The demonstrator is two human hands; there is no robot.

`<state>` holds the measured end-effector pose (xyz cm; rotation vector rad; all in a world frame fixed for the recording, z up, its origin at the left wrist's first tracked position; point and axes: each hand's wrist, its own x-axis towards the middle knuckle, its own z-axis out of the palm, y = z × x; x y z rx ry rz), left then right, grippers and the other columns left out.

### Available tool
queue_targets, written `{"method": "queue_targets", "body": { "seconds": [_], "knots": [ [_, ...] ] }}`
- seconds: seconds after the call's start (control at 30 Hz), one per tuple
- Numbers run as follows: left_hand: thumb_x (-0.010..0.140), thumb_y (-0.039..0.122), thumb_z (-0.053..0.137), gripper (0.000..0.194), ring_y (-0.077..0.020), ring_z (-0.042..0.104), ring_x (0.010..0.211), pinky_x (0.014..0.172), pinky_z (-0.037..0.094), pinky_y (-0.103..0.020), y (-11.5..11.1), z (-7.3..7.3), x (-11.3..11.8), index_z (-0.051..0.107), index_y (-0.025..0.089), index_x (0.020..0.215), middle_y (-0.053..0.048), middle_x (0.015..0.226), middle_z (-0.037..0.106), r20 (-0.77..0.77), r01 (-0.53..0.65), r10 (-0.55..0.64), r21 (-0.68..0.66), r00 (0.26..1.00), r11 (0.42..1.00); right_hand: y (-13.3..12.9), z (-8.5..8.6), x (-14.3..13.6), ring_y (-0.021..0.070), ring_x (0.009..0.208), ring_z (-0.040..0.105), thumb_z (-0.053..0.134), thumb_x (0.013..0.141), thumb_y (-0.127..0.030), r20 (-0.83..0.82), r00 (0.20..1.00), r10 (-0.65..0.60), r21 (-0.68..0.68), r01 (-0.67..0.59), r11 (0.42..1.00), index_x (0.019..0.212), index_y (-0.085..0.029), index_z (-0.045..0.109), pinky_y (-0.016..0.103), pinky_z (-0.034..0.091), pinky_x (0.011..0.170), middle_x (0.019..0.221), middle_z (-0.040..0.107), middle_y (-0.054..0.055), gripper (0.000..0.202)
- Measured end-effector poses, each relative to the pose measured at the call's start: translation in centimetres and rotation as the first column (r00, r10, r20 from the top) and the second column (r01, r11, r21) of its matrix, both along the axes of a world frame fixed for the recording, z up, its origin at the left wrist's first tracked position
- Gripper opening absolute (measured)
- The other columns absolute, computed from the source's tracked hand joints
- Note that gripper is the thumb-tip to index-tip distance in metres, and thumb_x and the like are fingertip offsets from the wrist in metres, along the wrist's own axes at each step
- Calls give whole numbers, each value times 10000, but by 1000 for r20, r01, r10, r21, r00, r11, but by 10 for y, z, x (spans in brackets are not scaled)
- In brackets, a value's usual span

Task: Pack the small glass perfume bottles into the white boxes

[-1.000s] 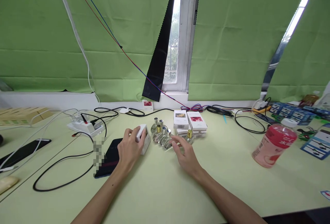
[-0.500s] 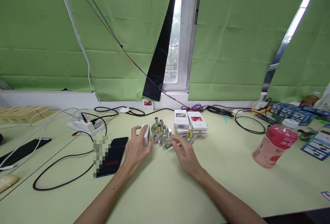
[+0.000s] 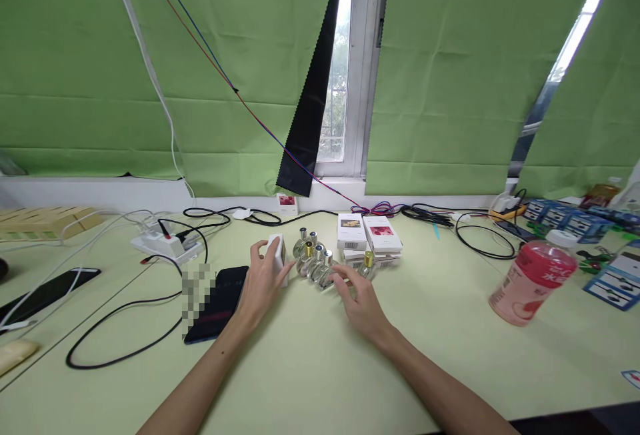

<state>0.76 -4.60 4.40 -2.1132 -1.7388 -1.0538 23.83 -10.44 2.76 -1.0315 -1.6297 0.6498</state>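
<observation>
My left hand [image 3: 263,285] is closed around a small white box [image 3: 279,255] standing on the table, fingers along its left side and the thumb across its front. To the right of the box, several small glass perfume bottles [image 3: 315,265] with silver and gold caps stand close together. My right hand [image 3: 360,298] is beside them with curved fingers held apart. Its fingertips are at the nearest silver-capped bottle; whether they touch it I cannot tell. Just behind this hand is a gold-capped perfume bottle [image 3: 368,263], its lower part partly hidden.
White printed boxes [image 3: 383,235] are stacked behind the bottles. A dark phone [image 3: 215,308] lies left of my left hand, near a power strip [image 3: 165,245] and looping cables. At the right stands a pink drink bottle [image 3: 533,281], with blue packages [image 3: 575,221] beyond it.
The white box has shifted slightly left and away from me, with my left hand's fingers moving along it. My left thumb has risen across the box's front. My right hand has stayed nearly still.
</observation>
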Motion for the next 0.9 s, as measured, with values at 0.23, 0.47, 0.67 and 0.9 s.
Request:
{"method": "queue_targets", "body": {
  "seconds": [0.23, 0.47, 0.67, 0.9],
  "knots": [
    [920, 484, 575, 597, -188, 637, 787, 697, 560, -369, 5, -6, -4, 405, 280, 1454, -158, 1348, 438, 22, 8, -8, -40, 1000, 999, 0, 1, 0, 228, 965, 696, 452, 1010, -413, -10, 1000, -5, 31, 6, 1000, 1130, -189, 677, 337, 537, 808, 1073, 742, 90, 339],
    [933, 507, 533, 604, -188, 630, 732, 625, 541, -341, 1, -1, -1, 437, 232, 1462, -173, 1324, 458, 4, -6, 7, -31, 1000, 1000, 1, 1, 2, 217, 875, 712, 472, 1003, -384, -45, 997, -61, 105, 65, 992, 1084, -183, 682, 320, 546, 760, 948, 762, 77, 302],
    [935, 513, 534, 542, -243, 612, 862, 631, 530, -339, -4, 4, 2, 556, 166, 1351, -182, 1264, 470, 41, -66, 61, 142, 997, 988, 5, -1, 11, 199, 772, 688, 486, 992, -374, -129, 969, -210, 206, 233, 950, 1050, -176, 669, 324, 557, 709, 927, 741, 93, 275],
    [915, 267, 600, 161, -160, 577, 707, 652, 507, -291, -15, 7, 12, 666, 155, 1011, -86, 908, 578, 139, 52, -143, 513, 980, 857, 17, 3, 38, 191, 730, 673, 478, 989, -437, -273, 844, -461, 181, 515, 838, 1148, -168, 616, 316, 543, 641, 977, 719, 104, 342]
  ]
}}
